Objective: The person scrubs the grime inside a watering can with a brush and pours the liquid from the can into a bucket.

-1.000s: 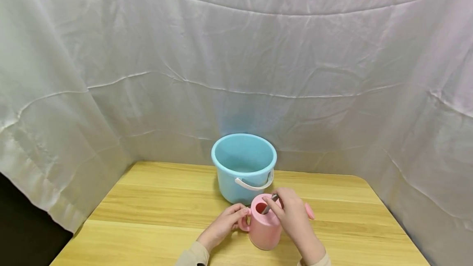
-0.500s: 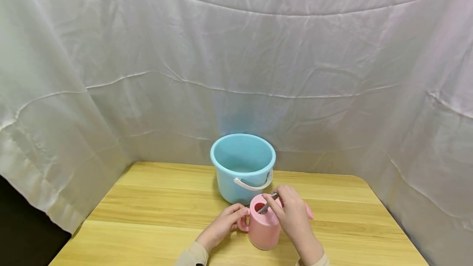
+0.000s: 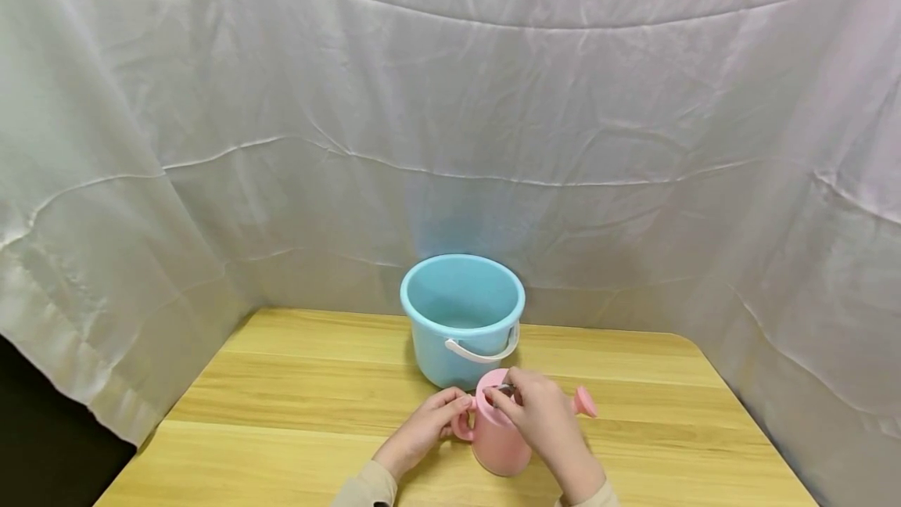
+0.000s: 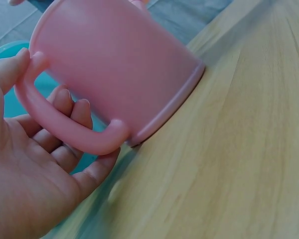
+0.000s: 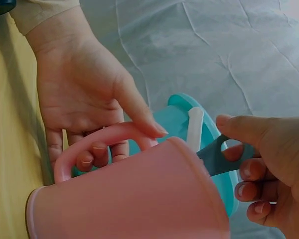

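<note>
The left hand (image 3: 425, 425) is closed around the loop handle (image 4: 65, 130) of the watering can (image 3: 501, 444): thumb on the upper end, fingertips showing through the loop. The right hand (image 3: 545, 409) is closed to a pinch, thumb and fingers on the holed end of a grey tool (image 5: 217, 160) at the can's top opening. Both sleeves are cut off by the lower edge of the head view. The rest of the tool is hidden inside the can, so its full shape cannot be determined. The right hand covers part of the opening and most of the spout; only the flared rose (image 3: 585, 401) shows beyond it. Both wrist views crop the can.

The watering can is pink, smooth and tapered, wider at its base, with a raised rim around the bottom. It stands upright on the table (image 3: 281, 390), between the two hands and directly in front of the bucket (image 3: 436, 350).

The bucket is light blue, upright, with a white carrying handle (image 3: 482, 359) hanging on its front side. The table has a yellow wood-grain surface with rounded far corners. Creased, pale grey cloth (image 3: 450, 100) hangs behind it and along both sides. A dark area (image 3: 56, 429) at lower left is indistinct.
</note>
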